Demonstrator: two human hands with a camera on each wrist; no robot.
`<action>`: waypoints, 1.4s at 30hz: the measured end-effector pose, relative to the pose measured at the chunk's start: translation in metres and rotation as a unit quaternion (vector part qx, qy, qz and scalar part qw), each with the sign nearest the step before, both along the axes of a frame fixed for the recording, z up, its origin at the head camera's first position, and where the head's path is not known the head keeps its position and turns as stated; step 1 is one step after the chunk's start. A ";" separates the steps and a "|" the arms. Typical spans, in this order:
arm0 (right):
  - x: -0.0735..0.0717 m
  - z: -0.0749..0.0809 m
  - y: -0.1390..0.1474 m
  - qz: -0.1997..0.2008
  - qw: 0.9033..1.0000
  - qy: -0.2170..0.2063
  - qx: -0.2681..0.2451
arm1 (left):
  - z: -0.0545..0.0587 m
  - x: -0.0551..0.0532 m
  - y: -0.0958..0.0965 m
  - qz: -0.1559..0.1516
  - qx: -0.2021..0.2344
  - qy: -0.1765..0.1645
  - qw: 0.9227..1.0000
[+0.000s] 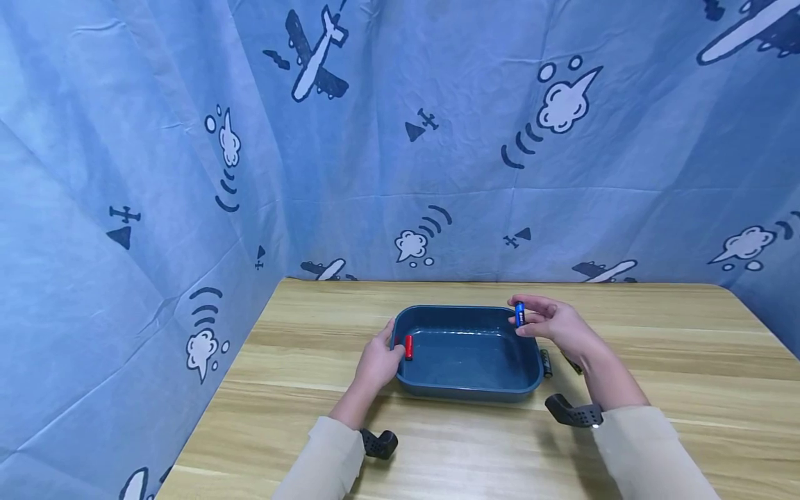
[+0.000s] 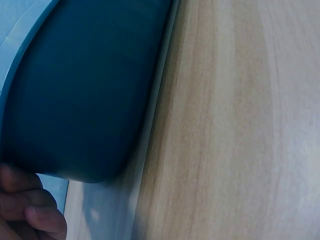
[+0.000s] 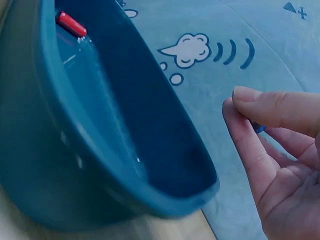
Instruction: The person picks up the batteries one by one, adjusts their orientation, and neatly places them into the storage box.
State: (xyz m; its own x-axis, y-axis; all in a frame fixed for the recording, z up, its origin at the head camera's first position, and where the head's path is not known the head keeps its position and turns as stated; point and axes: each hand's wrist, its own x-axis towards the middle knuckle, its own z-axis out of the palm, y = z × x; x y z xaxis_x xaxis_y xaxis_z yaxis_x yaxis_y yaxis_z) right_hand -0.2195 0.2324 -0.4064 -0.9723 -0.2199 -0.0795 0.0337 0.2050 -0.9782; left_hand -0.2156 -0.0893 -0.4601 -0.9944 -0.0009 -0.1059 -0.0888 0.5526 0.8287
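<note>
A dark blue rectangular basin (image 1: 470, 394) sits on the table. Inside it, against the left wall, lies a red battery (image 1: 409, 347), also visible in the right wrist view. My left hand (image 1: 378, 362) grips the basin's left rim, thumb over the edge and fingers outside. Above the far right corner of the basin, my right hand (image 1: 558, 329) pinches a blue battery (image 1: 519, 314) between thumb and fingers. The right wrist view shows only a sliver of that blue battery (image 3: 258, 127); the fingers hide the rest.
Just right of the basin, a dark battery (image 1: 546, 363) lies on the wooden table (image 1: 462, 444). Another dark battery (image 1: 573, 364) lies beyond it, partly covered by my right wrist. A blue printed curtain (image 1: 462, 229) hangs behind and to the left.
</note>
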 end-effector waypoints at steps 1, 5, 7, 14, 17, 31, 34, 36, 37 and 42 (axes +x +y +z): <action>0.000 0.002 -0.001 -0.002 1.000 -0.008 0.007 | 0.000 0.000 0.000 0.000 0.000 0.000 1.000; -0.002 0.008 -0.008 -0.009 0.999 -0.034 0.008 | -0.001 0.000 0.000 0.002 0.001 -0.001 1.000; -0.004 0.009 -0.010 -0.008 0.999 -0.034 0.004 | -0.001 0.000 0.000 0.002 0.002 -0.002 1.000; -0.010 0.010 -0.015 -0.007 1.000 -0.015 -0.005 | -0.001 0.000 0.000 0.005 0.008 -0.004 1.000; -0.012 0.008 -0.018 -0.010 1.000 -0.010 -0.009 | 0.000 0.001 0.000 0.005 0.011 -0.002 1.000; -0.016 0.008 -0.032 -0.006 1.000 0.004 -0.006 | 0.000 -0.001 0.000 -0.001 0.007 0.005 1.000; -0.018 0.008 -0.035 -0.003 1.000 0.004 -0.019 | 0.000 -0.001 0.000 -0.001 0.005 0.003 1.000; -0.019 0.007 -0.037 -0.005 1.000 0.005 -0.021 | 0.000 -0.001 0.000 -0.001 0.006 0.001 1.000; -0.019 0.007 -0.037 -0.007 1.000 0.005 -0.019 | 0.000 0.000 0.000 -0.001 0.006 0.000 1.000; -0.021 0.007 -0.042 -0.021 1.000 0.002 0.009 | 0.000 -0.001 0.000 -0.002 0.009 0.002 1.000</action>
State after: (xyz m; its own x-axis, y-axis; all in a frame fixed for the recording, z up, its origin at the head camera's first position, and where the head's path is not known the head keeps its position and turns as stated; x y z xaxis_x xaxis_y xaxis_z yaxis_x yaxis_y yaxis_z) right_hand -0.2409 0.1900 -0.3996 -0.9810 -0.1773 -0.0789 0.0384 0.2212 -0.9745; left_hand -0.2163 -0.0893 -0.4597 -0.9947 0.0043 -0.1028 -0.0843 0.5384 0.8385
